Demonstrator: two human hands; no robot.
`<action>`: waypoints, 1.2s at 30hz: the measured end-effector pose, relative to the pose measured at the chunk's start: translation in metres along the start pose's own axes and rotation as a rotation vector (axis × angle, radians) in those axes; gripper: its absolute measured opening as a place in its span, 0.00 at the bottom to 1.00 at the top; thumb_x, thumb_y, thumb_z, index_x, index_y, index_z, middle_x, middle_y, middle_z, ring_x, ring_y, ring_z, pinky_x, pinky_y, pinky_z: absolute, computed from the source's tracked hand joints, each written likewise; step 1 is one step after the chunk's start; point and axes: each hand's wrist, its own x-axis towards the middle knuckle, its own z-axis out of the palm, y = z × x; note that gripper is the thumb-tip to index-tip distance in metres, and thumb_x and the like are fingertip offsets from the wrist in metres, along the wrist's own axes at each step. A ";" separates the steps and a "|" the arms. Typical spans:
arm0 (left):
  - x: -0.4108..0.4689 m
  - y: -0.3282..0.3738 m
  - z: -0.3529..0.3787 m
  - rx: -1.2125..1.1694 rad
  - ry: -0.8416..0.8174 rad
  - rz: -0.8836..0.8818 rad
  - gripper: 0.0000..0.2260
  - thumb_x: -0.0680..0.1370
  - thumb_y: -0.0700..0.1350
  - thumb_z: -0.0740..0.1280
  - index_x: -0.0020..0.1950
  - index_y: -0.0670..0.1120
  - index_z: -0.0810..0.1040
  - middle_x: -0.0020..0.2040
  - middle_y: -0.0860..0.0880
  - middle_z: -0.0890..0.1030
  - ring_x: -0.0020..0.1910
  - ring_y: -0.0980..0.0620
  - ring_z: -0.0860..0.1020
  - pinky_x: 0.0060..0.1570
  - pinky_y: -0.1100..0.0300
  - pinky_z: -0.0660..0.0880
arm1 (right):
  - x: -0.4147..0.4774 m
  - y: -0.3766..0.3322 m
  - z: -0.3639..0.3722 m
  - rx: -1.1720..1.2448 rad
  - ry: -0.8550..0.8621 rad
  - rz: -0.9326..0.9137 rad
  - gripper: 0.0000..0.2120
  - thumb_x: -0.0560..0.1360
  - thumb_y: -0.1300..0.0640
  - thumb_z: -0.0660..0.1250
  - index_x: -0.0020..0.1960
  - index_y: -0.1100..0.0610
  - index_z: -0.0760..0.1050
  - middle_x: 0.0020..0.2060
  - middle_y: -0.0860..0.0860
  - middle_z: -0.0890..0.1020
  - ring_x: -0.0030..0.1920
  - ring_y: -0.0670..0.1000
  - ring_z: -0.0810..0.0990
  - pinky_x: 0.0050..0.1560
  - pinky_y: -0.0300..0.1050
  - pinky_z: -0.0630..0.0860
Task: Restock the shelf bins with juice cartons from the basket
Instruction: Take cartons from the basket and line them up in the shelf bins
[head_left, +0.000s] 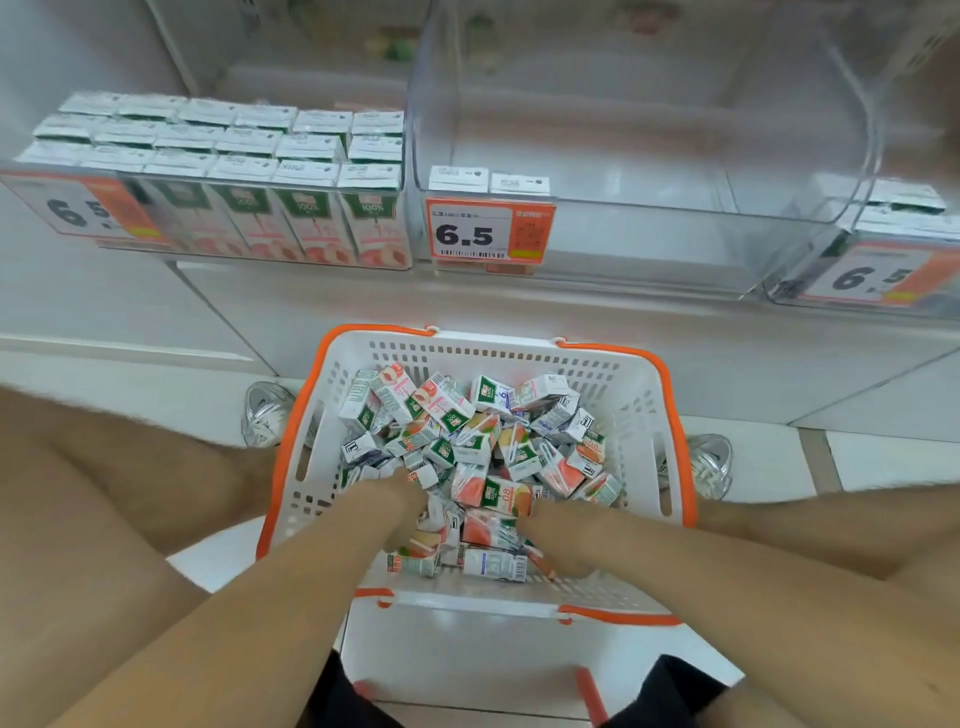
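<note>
In the head view, the juice cartons are heaped in the white basket, set below the middle bin, where two cartons are stood at the front left. The left bin is packed full. The left hand and the right hand are sunk into the heap; whether the fingers are spread or pinching cannot be told.

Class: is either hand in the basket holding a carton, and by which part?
Cannot be told: the left hand and right hand reach among the juice cartons in the basket, fingers hidden.
</note>
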 end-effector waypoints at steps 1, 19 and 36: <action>0.002 -0.002 0.002 -0.016 0.001 -0.003 0.33 0.79 0.32 0.68 0.82 0.46 0.64 0.80 0.41 0.63 0.63 0.41 0.79 0.59 0.51 0.79 | -0.001 -0.003 0.002 -0.013 0.011 0.002 0.22 0.78 0.69 0.66 0.72 0.62 0.69 0.67 0.61 0.71 0.46 0.56 0.76 0.39 0.51 0.76; -0.055 -0.019 -0.047 -1.056 0.331 0.286 0.27 0.76 0.38 0.77 0.70 0.55 0.71 0.62 0.46 0.78 0.46 0.52 0.80 0.42 0.60 0.79 | -0.044 0.019 -0.081 0.882 0.591 0.111 0.22 0.83 0.53 0.70 0.74 0.59 0.74 0.46 0.53 0.83 0.46 0.52 0.82 0.41 0.37 0.74; -0.142 -0.006 -0.101 -1.425 0.866 0.365 0.14 0.77 0.42 0.75 0.61 0.52 0.79 0.50 0.47 0.88 0.43 0.50 0.84 0.48 0.52 0.77 | -0.173 0.025 -0.159 0.840 1.098 0.114 0.13 0.82 0.53 0.68 0.66 0.48 0.80 0.47 0.49 0.83 0.43 0.51 0.83 0.49 0.46 0.79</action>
